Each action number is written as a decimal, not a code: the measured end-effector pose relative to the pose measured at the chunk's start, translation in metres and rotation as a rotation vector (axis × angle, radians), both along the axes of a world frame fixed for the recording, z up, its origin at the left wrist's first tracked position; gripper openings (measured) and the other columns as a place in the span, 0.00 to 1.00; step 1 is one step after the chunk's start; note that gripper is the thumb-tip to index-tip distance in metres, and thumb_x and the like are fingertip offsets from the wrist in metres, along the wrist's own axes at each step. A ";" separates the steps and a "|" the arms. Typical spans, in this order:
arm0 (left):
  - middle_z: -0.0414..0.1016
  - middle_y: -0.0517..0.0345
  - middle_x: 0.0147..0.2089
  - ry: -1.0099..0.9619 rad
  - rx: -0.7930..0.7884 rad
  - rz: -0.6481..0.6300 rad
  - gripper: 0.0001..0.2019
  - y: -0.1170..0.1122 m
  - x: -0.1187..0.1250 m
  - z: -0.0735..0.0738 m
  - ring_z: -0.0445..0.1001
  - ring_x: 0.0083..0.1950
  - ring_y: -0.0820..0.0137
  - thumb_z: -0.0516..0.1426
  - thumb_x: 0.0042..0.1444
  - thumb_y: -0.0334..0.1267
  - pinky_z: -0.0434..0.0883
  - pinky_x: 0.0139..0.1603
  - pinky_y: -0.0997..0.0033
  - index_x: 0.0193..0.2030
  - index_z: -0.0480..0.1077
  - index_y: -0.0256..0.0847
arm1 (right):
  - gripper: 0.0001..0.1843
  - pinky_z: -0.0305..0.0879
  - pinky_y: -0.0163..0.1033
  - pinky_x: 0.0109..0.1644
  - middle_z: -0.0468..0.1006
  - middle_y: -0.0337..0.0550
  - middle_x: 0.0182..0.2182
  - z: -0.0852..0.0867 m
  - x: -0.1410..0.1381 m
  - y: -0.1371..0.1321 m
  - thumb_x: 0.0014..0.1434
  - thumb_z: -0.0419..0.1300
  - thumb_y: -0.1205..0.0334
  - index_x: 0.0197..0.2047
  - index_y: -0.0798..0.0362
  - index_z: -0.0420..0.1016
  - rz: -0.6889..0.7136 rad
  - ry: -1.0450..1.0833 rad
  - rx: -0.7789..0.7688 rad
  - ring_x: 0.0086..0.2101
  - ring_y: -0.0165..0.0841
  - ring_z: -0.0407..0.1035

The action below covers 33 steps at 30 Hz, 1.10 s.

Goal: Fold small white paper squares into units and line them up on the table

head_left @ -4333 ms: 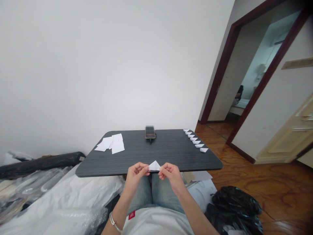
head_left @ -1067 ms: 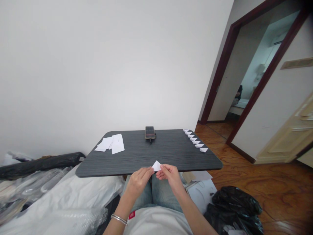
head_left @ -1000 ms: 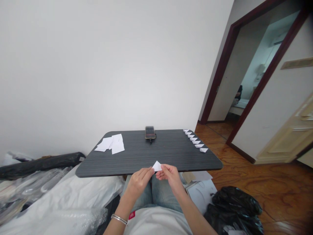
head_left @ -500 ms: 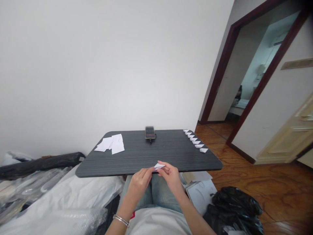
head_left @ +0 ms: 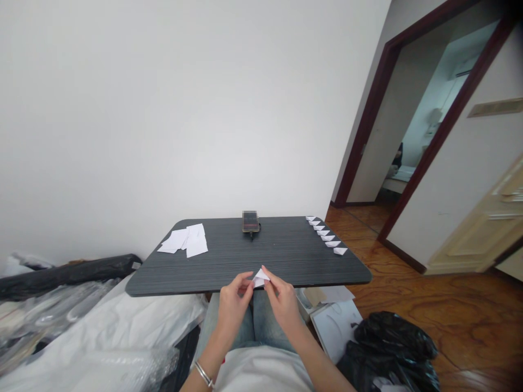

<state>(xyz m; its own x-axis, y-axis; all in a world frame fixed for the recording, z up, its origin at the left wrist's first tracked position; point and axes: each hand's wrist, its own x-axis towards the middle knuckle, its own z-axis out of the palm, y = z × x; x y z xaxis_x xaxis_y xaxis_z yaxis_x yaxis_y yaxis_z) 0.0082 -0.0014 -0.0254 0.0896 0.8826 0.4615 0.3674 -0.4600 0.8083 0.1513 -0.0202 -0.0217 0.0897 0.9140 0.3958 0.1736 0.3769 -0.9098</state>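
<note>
A small white folded paper [head_left: 260, 279] is held at the near edge of the dark table [head_left: 229, 269], with a pointed tip facing up. My right hand [head_left: 283, 298] pinches it along its right side between thumb and index finger. My left hand [head_left: 232, 300] has its fingertips closed at the paper's left corner. At the table's left lie several loose white paper sheets [head_left: 196, 240], overlapping. Several folded paper pieces [head_left: 333, 244] form a slanting row along the right edge.
A phone-like device [head_left: 250, 222] stands at the table's back middle, near the white wall. Plastic-wrapped goods [head_left: 102, 332] lie to the left. Below on the right are a white paper bag [head_left: 333, 326] and a black plastic bag [head_left: 392, 343] on the wooden floor.
The folded paper has turned so its tip points more upward. My left fingers have spread a little and shifted; my right hand has moved slightly left.
</note>
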 end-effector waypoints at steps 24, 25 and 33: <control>0.68 0.67 0.17 -0.595 -0.505 -0.169 0.22 0.001 0.005 0.016 0.72 0.22 0.73 0.67 0.35 0.40 0.72 0.23 0.75 0.37 0.69 0.33 | 0.23 0.62 0.43 0.53 0.71 0.45 0.51 0.003 0.000 -0.001 0.59 0.46 0.70 0.56 0.47 0.67 0.115 -0.218 0.159 0.50 0.37 0.66; 0.68 0.68 0.17 -0.591 -0.502 -0.165 0.21 0.001 0.005 0.016 0.71 0.22 0.74 0.67 0.35 0.40 0.72 0.23 0.75 0.37 0.69 0.33 | 0.22 0.64 0.42 0.51 0.72 0.46 0.50 0.002 0.000 0.000 0.60 0.47 0.68 0.56 0.48 0.67 0.092 -0.168 0.132 0.48 0.37 0.67; 0.67 0.68 0.17 -0.513 -0.468 -0.164 0.19 0.001 0.004 0.016 0.70 0.20 0.74 0.65 0.37 0.38 0.69 0.25 0.75 0.37 0.68 0.34 | 0.12 0.61 0.31 0.25 0.68 0.39 0.25 -0.002 0.003 0.009 0.55 0.57 0.56 0.24 0.53 0.70 0.033 -0.011 -0.019 0.27 0.32 0.65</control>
